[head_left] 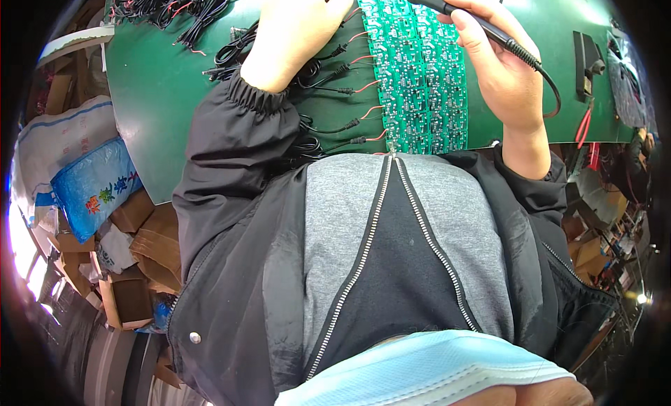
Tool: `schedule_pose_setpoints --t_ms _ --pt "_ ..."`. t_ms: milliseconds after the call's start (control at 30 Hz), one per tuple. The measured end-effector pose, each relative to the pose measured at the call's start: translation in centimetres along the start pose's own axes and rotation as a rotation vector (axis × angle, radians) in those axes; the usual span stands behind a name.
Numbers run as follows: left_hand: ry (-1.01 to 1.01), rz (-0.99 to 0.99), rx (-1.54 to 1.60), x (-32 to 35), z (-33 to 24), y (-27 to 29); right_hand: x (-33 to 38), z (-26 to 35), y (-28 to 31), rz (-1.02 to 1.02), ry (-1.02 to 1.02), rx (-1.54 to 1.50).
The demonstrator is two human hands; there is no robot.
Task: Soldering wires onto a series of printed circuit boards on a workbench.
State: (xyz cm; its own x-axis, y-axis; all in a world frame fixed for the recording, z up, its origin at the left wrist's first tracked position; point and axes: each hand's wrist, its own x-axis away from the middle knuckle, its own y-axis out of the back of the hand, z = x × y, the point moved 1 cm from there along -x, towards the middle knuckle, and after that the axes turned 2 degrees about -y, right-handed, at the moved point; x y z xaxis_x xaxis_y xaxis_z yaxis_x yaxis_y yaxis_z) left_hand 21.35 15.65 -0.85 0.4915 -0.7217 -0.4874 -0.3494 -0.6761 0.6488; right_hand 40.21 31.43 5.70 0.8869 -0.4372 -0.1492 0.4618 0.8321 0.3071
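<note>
Cluttered floor space is seen at the lower left, where cardboard boxes (143, 231) and a blue bag (94, 186) are piled below the bench edge. Nearest the camera, a pale blue mask (426, 371) and an open black jacket (237, 266) over a grey top are seen. Beyond them, a green bench (157, 91) is spread across the upper frame. A panel of green circuit boards (419, 77) is laid on it, its long axis running from the body away toward the far edge. Red and black leads (342, 91) are fanned out from the panel's left side. The left hand (293, 29) is rested over these leads just left of the panel, fingers curled down; whether anything is pinched cannot be told, as the fingertips are cut off by the frame. The right hand (500, 63) is closed around a black soldering iron (468, 18), held like a pen on the panel's right, the tip pointed up and left over the far boards, though the tip itself is out of view. The iron's cable (552, 91) is looped below the wrist. Farther off, more loose black wires (168, 4) are heaped at the upper left.
</note>
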Motion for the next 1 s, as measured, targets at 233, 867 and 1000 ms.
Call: schedule_pose_setpoints --t_ms 233,867,1000 --pt "0.017 -0.002 0.007 0.0 0.0 -0.2 0.2 0.3 -0.1 0.001 0.005 -0.011" --pt "-0.104 -0.067 -0.116 0.0 -0.2 -0.6 0.0 1.0 -0.2 0.062 0.067 0.122" --pt "-0.111 -0.072 -0.095 -0.1 0.0 -0.5 -0.1 1.1 -0.5 0.009 0.084 0.161"
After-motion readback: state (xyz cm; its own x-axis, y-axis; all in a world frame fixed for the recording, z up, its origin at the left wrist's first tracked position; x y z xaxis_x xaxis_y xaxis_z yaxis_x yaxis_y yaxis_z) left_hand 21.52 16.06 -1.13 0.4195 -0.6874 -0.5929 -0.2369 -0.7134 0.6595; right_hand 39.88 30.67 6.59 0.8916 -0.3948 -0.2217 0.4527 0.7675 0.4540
